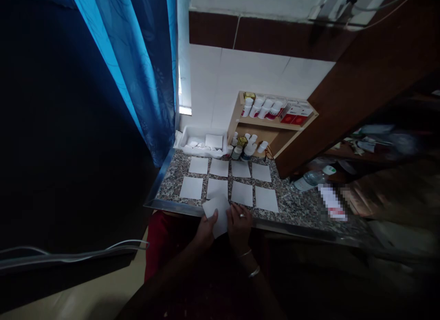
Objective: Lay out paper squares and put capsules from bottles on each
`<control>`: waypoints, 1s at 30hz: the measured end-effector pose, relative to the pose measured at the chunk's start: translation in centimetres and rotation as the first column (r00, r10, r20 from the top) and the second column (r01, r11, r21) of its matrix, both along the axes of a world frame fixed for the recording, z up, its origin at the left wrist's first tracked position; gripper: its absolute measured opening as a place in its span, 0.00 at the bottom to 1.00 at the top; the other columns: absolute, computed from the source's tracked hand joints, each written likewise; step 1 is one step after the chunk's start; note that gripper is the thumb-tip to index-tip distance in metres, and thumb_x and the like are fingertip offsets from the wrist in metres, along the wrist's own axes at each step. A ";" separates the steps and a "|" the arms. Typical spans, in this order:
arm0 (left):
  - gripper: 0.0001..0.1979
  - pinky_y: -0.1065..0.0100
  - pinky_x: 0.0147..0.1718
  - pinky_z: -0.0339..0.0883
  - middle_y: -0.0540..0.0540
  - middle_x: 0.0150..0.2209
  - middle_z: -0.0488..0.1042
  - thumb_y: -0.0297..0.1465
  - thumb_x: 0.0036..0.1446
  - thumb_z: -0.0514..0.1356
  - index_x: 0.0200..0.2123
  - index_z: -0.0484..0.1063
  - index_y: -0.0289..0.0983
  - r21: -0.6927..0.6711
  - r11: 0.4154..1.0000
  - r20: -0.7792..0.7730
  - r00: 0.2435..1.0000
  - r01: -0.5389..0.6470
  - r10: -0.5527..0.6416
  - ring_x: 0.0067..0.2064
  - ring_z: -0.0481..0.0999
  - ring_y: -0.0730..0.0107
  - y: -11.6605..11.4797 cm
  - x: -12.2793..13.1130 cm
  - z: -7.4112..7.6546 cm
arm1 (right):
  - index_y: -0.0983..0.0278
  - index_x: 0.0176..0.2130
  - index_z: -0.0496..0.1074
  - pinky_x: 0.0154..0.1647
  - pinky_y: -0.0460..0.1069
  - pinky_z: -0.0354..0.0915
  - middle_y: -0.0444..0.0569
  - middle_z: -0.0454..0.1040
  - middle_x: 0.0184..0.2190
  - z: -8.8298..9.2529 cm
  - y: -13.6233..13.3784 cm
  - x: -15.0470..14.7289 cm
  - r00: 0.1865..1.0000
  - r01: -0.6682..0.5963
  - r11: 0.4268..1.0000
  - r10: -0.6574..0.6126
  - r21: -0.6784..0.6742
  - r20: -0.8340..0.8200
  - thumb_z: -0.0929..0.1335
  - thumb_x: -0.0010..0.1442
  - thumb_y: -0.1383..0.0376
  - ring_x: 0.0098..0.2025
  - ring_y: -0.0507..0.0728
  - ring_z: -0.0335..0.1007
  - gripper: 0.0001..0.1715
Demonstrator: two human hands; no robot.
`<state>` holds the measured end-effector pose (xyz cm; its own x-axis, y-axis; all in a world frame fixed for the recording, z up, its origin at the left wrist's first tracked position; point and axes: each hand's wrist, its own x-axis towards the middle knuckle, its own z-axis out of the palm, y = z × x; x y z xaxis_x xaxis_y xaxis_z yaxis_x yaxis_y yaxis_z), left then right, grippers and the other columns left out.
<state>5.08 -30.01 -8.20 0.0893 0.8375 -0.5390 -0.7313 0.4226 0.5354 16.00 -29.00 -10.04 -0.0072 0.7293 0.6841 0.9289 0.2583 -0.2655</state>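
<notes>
My left hand (206, 229) and my right hand (239, 227) hold a small stack of white paper squares (216, 217) between them, just over the steel-trimmed front edge of a speckled granite counter (292, 205). Several single white paper squares (219, 168) lie flat on the granite in two neat rows, just beyond my hands. The nearest square (217, 188) sits close to the held stack. A ring and a bangle show on my right hand.
A white tray (202, 148) with paper pieces stands at the counter's back. Beside it, a wooden shelf (271, 124) holds white bottles and red boxes. A plastic water bottle (311, 179) lies at the right, and a blue curtain (147, 81) hangs at the left.
</notes>
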 end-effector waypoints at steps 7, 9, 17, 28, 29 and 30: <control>0.29 0.63 0.37 0.68 0.39 0.35 0.77 0.40 0.36 0.69 0.41 0.70 0.32 -0.017 1.000 -0.019 1.000 -0.008 0.008 0.36 0.76 0.59 -0.1 0.0 0.1 | 0.65 0.41 0.73 0.49 0.58 0.58 0.53 0.75 0.40 -0.1 -0.2 -0.1 0.998 0.028 0.999 -0.029 0.019 0.062 0.64 0.58 0.66 0.49 0.61 0.62 0.12; 0.28 0.63 0.37 0.68 0.39 0.35 0.77 0.40 0.37 0.68 0.42 0.70 0.32 -0.012 1.000 -0.021 1.000 -0.004 0.003 0.36 0.76 0.59 -0.1 0.0 0.1 | 0.65 0.41 0.73 0.49 0.58 0.59 0.53 0.75 0.40 -0.3 -0.3 -0.1 0.996 0.026 0.999 -0.028 0.025 0.083 0.64 0.58 0.66 0.49 0.61 0.62 0.12; 0.27 0.64 0.34 0.68 0.41 0.34 0.77 0.39 0.37 0.68 0.41 0.70 0.32 -0.029 1.000 -0.030 0.999 -0.012 0.011 0.33 0.76 0.62 -0.1 -0.1 -0.6 | 0.61 0.40 0.74 0.50 0.61 0.56 0.53 0.75 0.41 -0.8 -0.5 0.1 0.995 0.027 0.999 -0.030 0.031 0.092 0.64 0.58 0.67 0.52 0.62 0.61 0.11; 0.26 0.66 0.30 0.66 0.43 0.29 0.76 0.40 0.35 0.69 0.37 0.71 0.31 -0.047 0.998 -0.074 0.996 -0.049 0.046 0.28 0.74 0.66 0.1 -0.3 -1.0 | 0.63 0.31 0.72 0.43 0.54 0.64 0.50 0.76 0.34 0.2 -0.2 0.0 0.941 -0.201 0.976 0.167 -0.089 -0.294 0.62 0.59 0.64 0.39 0.55 0.70 0.11; 0.26 0.66 0.30 0.66 0.43 0.29 0.76 0.40 0.34 0.69 0.37 0.71 0.31 -0.050 0.997 -0.089 0.995 -0.053 0.049 0.28 0.74 0.66 0.2 -0.4 -1.1 | 0.64 0.31 0.72 0.41 0.53 0.64 0.51 0.76 0.35 0.3 -0.2 0.1 0.919 -0.233 0.964 0.174 -0.131 -0.355 0.62 0.59 0.63 0.38 0.55 0.70 0.11; 0.26 0.66 0.30 0.66 0.43 0.29 0.76 0.40 0.34 0.69 0.37 0.71 0.31 -0.049 0.997 -0.101 0.993 -0.059 0.054 0.28 0.74 0.65 0.2 -0.4 -1.1 | 0.64 0.31 0.71 0.40 0.52 0.65 0.51 0.76 0.36 0.3 -0.3 0.1 0.896 -0.257 0.953 0.172 -0.162 -0.409 0.62 0.59 0.62 0.38 0.55 0.70 0.11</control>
<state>4.66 -29.79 -9.32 -0.0134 0.8102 -0.5859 -0.6992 0.4114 0.5848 16.09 -29.30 -9.71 0.0542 0.8649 0.4991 0.6697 0.3393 -0.6606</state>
